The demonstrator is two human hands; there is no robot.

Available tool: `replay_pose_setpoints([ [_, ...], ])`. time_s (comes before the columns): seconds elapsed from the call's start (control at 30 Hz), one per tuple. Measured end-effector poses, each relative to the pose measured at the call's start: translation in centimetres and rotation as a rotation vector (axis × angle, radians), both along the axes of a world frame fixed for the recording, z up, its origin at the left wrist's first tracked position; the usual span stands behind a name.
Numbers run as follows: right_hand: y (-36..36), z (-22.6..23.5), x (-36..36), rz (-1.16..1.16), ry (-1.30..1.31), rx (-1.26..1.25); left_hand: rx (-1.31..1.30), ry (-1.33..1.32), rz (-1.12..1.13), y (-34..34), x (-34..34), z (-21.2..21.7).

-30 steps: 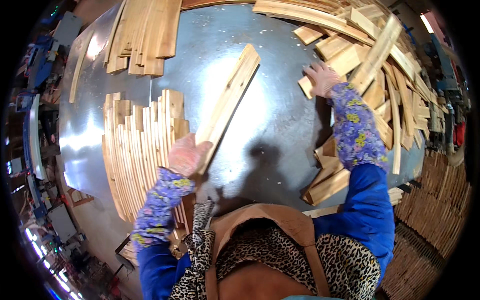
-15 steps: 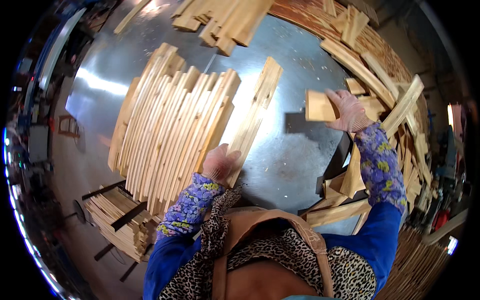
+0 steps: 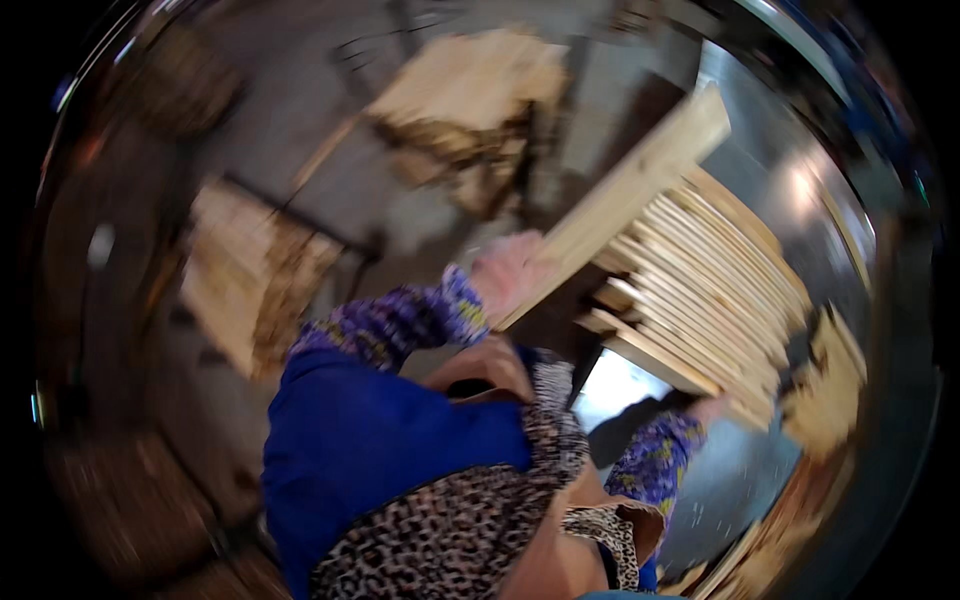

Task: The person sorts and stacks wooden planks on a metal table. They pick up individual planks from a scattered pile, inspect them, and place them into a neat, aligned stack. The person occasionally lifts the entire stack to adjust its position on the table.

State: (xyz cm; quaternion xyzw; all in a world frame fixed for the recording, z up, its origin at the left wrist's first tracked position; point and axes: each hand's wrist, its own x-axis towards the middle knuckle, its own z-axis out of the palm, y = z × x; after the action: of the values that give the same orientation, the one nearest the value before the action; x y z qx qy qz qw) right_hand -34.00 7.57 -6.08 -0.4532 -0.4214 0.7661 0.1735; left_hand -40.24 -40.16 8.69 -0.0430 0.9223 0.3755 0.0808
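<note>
The metal table (image 3: 735, 470) spreads toward four o'clock, bearing a row of slats (image 3: 700, 285) at three. A long board (image 3: 630, 190) slants toward two; gripped at one end only, it could swing and knock the row askew. The left hand (image 3: 507, 275) is closed on it; the right hand (image 3: 708, 408), at four, is too blurred to tell its hold.

left grip (image 3: 508, 275) blurred; right grip (image 3: 709, 408) blurred too, its hold unclear; stacks (image 3: 480, 80) beyond the left grip smeared.

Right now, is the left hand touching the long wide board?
Touching: the head view shows the left hand gripping the long wide board at its lower end.
</note>
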Motion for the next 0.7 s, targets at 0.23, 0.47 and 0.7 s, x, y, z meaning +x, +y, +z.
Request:
replay_pose_setpoints([
  [0.23, -5.0, 3.1, 1.5, 0.278, -0.356, 0.185, -0.124, 0.258, 1.117, -31.0, 11.3, -0.4],
  [0.47, -8.2, 1.7, 3.8, 0.412, -0.385, 0.336, -0.465, -0.199, 1.221, -53.6, 22.8, -6.3],
  [0.7, -4.8, -2.9, 10.7, 0.453, -0.311, 0.414, 0.141, 0.130, 1.503, -52.9, 15.9, -9.3],
])
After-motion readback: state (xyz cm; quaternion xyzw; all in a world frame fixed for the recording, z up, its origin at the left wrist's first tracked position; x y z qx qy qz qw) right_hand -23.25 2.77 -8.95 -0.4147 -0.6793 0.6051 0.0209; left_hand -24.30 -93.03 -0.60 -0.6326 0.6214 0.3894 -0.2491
